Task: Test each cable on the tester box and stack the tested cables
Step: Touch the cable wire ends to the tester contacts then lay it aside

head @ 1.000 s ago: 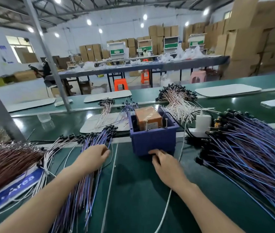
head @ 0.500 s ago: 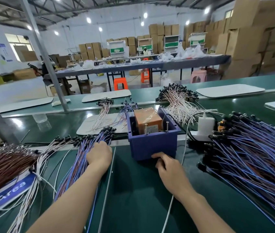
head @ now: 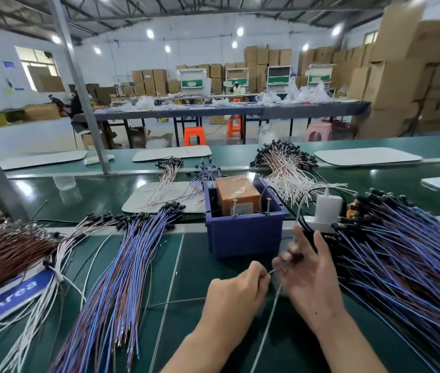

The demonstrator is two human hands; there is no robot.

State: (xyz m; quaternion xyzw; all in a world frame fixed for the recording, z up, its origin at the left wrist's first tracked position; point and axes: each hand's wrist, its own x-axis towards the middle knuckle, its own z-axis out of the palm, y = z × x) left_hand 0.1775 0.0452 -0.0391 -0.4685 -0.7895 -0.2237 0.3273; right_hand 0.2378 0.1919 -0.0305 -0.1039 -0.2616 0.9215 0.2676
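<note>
Bench [head: 197,281], green belt: carries all stock within reach. Untested cables [head: 402,265], a large blue fan at right, plug ends toward the tester box for quick picking. Tested stack [head: 121,278], left of centre, wires laid parallel to keep it tidy. Tester box [head: 243,235], blue bin between the heaps, likely so work passes right to left. One cable [head: 274,270], just before the box: left hand [head: 235,294] pinches its wire. Right hand [head: 310,275], close beside, fingers spread at the plug end; blur leaves its grip undecided.
</note>
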